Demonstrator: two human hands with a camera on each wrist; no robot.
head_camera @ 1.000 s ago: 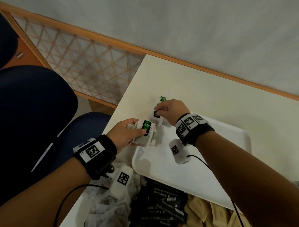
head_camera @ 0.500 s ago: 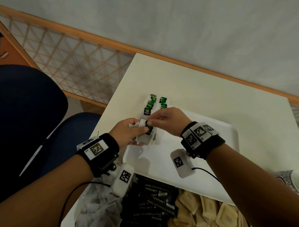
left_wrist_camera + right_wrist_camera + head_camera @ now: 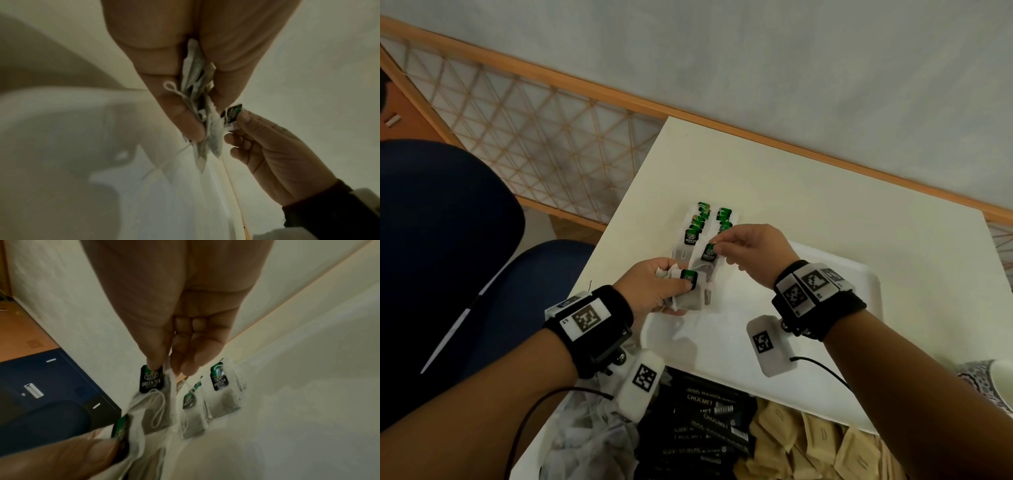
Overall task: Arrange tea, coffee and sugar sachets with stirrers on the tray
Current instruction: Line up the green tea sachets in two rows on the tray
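Note:
A white tray [image 3: 835, 346] lies on the cream table. My left hand [image 3: 654, 287] grips a bunch of green tea bags [image 3: 688, 294] over the tray's left corner; in the left wrist view the bunch of tea bags [image 3: 203, 113] is squeezed between thumb and fingers. My right hand [image 3: 743, 243] pinches one tea bag [image 3: 709, 255] by its green-and-black tag, just above the bunch. The right wrist view shows that tea bag [image 3: 152, 395] hanging from the fingertips. Two short rows of tea bags [image 3: 707, 222] lie flat at the tray's far left end.
Near me stands a box with loose tea bags [image 3: 592, 442], black coffee sachets [image 3: 705, 421] and brown sugar sachets [image 3: 815, 448]. A patterned cup [image 3: 993, 380] sits at the right edge. A dark blue chair [image 3: 465, 240] stands left of the table [image 3: 825, 192].
My right hand came back from the laid rows to the bunch, took one tea bag by its tag and has lifted it slightly away. The left hand kept its hold.

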